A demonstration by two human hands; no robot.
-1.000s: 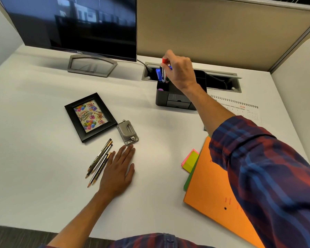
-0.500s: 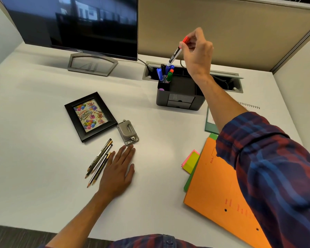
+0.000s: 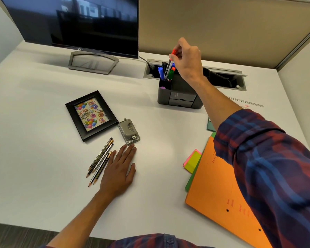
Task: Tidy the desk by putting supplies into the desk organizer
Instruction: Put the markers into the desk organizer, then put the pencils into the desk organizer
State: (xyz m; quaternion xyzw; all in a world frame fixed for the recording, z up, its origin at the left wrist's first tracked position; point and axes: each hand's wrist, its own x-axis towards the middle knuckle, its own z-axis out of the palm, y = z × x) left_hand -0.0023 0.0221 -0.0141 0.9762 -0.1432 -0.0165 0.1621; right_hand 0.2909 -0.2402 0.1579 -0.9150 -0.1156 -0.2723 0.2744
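Monitor (image 3: 75, 22) at back – picture frame (image 3: 91, 115) flat, calendar (image 3: 247, 103) right.

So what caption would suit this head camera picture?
Right hand lowers a red-capped marker into the desk organizer; left hand rests flat beside pencils.

This is an office cubicle. Tan fabric partition panels (image 3: 222, 24) close off the back at the top of the frame, above a white desk (image 3: 34, 122). A Dell monitor (image 3: 75, 20) stands upper left, a cable grommet tray (image 3: 236, 74) is set into the desk, and a spiral calendar (image 3: 247, 102) and orange folders (image 3: 217, 190) lie at right.
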